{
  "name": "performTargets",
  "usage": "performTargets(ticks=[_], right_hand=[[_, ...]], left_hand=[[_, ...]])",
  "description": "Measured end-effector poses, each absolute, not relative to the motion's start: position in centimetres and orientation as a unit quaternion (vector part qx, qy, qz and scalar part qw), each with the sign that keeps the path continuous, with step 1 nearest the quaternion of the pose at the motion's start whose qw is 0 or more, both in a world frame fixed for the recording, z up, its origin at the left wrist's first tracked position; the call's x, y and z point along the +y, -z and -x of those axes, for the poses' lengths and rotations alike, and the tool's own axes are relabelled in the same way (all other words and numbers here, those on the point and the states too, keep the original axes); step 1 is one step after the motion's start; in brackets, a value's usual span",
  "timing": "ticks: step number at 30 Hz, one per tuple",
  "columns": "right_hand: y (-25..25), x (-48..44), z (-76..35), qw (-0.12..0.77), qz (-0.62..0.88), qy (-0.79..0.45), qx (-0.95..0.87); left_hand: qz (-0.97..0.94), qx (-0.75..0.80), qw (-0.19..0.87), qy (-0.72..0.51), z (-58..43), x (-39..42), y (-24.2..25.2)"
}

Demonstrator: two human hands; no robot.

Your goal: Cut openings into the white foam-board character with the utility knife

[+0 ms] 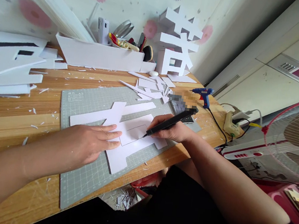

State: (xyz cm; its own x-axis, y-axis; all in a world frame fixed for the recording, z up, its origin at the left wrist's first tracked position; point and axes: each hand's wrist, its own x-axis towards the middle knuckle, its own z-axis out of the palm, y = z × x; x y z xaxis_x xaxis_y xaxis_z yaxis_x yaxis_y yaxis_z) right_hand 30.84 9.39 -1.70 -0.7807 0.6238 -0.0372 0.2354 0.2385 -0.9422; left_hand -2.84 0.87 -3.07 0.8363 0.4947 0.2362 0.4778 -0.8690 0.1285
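Two hands are working on one white cutout [124, 138], which is lying flat on the grey cutting mat [81, 180] near the front edge of the wooden table [9, 116]. We are pressing our left hand [91, 143] palm down on the cutout's left part, fingers spread flat and gripping nothing, just pinning the sheet. Our right hand [175, 131] is closed around a black knife [168, 123], held like a pen, and its tip is touching the cutout just right of the left fingertips, on a thin line that is showing there.

We are judging the cutout to be light and fairly stiff, like thin foam board: it is lying dead flat with clean edges. Its narrow arms are looking fragile and likely to snap or crease if bent. It is probably sliding easily on the smooth mat, so a flat palm on a broad part beside the line is seeming the best hold, with fingers kept clear of the tip.

White offcuts [149, 90] are lying at the mat's far edge, well apart from both hands, and a blue glue gun [204, 94] is sitting further right.
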Motion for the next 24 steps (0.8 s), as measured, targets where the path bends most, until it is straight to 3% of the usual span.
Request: performTargets(ticks=[24], right_hand=[[0.9, 11.0, -33.1, 0.168, 0.301, -0.537, -0.77]], left_hand=[[-0.954, 0.257, 0.052, -0.145, 3.4, 1.0, 3.5]])
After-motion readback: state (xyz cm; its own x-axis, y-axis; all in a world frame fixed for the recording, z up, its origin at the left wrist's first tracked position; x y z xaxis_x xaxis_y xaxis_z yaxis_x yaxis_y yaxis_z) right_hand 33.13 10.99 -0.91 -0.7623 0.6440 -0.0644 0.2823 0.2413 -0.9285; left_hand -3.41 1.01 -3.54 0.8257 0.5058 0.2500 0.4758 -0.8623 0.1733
